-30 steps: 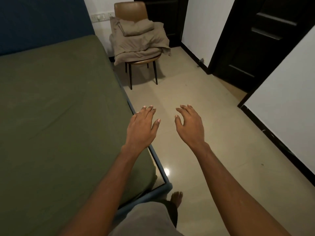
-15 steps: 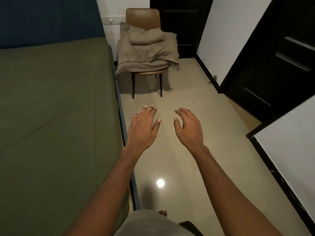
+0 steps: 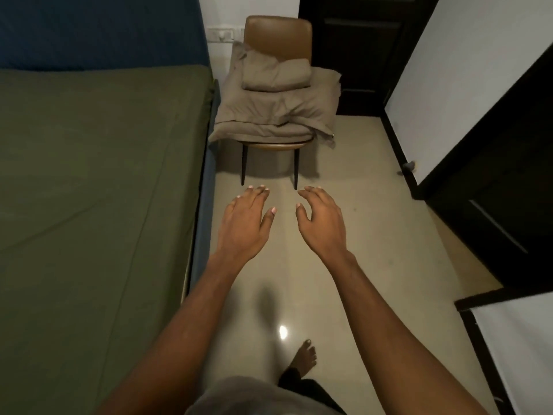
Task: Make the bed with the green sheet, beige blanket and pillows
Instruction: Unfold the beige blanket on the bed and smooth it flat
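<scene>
Already the green sheet (image 3: 89, 181) lies flat over the bed (image 3: 207, 187); the beige blanket (image 3: 269, 115) sits folded on the chair (image 3: 278, 34) beside the bed's head corner, a pillow (image 3: 275, 74) stacked on top. Left hand (image 3: 244, 227) and right hand (image 3: 322, 226) hover empty, fingers loosely spread. Grabbing the blanket alone would likely tip that pillow onto the floor (image 3: 374, 241).

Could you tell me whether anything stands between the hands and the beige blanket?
Nothing visible does: only bare floor lies between the left hand, the right hand and the beige blanket on the chair.
</scene>
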